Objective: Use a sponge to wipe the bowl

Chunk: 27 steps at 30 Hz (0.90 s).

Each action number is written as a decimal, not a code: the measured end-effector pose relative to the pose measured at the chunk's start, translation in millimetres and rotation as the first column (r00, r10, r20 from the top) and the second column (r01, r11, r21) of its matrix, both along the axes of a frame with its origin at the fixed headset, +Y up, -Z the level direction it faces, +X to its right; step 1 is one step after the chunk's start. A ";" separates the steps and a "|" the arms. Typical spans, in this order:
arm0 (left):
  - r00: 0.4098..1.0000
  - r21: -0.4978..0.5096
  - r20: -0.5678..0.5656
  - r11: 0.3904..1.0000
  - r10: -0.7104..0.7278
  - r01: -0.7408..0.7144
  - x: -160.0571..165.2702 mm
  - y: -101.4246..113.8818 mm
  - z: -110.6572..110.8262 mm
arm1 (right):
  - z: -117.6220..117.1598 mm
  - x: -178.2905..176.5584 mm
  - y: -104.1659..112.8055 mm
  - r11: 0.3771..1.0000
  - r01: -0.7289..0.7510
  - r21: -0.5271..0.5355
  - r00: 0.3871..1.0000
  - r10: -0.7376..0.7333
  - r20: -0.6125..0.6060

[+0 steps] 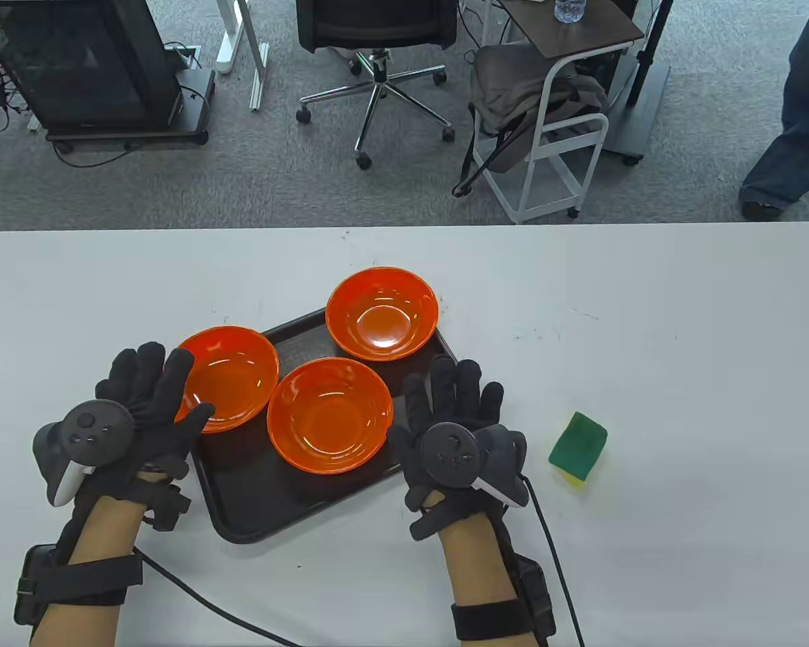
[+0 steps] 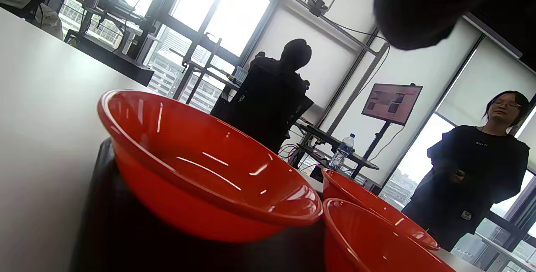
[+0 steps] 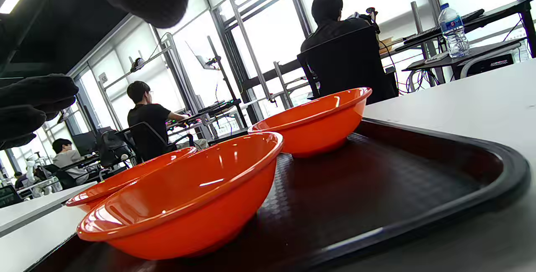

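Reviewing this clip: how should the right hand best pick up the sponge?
Probably from above, pinching its two long sides. The sponge lies flat on the table, green side up, right of the right hand, clear of the tray, with both sides free.
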<state>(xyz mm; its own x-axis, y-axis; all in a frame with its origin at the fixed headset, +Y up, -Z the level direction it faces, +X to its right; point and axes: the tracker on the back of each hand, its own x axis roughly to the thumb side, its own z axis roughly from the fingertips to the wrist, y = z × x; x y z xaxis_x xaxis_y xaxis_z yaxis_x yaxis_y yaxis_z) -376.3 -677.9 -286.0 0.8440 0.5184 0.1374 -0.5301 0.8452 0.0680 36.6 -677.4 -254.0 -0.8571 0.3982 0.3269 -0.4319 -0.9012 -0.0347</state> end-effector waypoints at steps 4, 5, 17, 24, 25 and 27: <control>1.000 0.001 0.001 1.000 -0.003 0.003 0.7 -0.2 -0.1 | -0.4 0.8 -0.1 1.000 0.002 -0.008 1.000 -0.002 0.001; 1.000 0.001 0.000 1.000 -0.003 0.003 0.8 -0.2 -0.1 | -0.4 0.9 -0.1 1.000 0.002 -0.008 1.000 -0.002 0.002; 0.959 -0.104 -0.261 0.984 0.113 -0.144 -19.2 -17.0 -13.6 | -0.7 4.0 0.7 1.000 0.023 -0.003 1.000 -0.023 0.011; 0.902 -0.276 -0.386 0.909 0.193 -0.312 -34.0 -39.9 -37.3 | -1.6 6.4 2.9 0.999 0.035 0.003 0.999 -0.035 0.014; 0.893 -0.290 -0.412 0.903 0.182 -0.318 -36.7 -44.0 -41.3 | -1.3 7.3 2.6 0.999 0.040 0.001 0.999 -0.040 0.017; 0.886 -0.336 -0.444 0.893 0.129 -0.299 -40.8 -50.9 -47.8 | -0.8 8.4 2.8 0.999 0.048 -0.001 0.999 -0.048 0.018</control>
<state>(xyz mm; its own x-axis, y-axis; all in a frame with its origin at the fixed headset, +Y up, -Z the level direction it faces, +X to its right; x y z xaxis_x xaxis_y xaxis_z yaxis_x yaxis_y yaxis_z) -417.1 -728.8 -333.8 0.6418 0.6314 -0.4352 -0.6985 0.7156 0.0081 44.9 -674.6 -254.8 -0.8429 0.4391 0.3109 -0.4736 -0.8798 -0.0416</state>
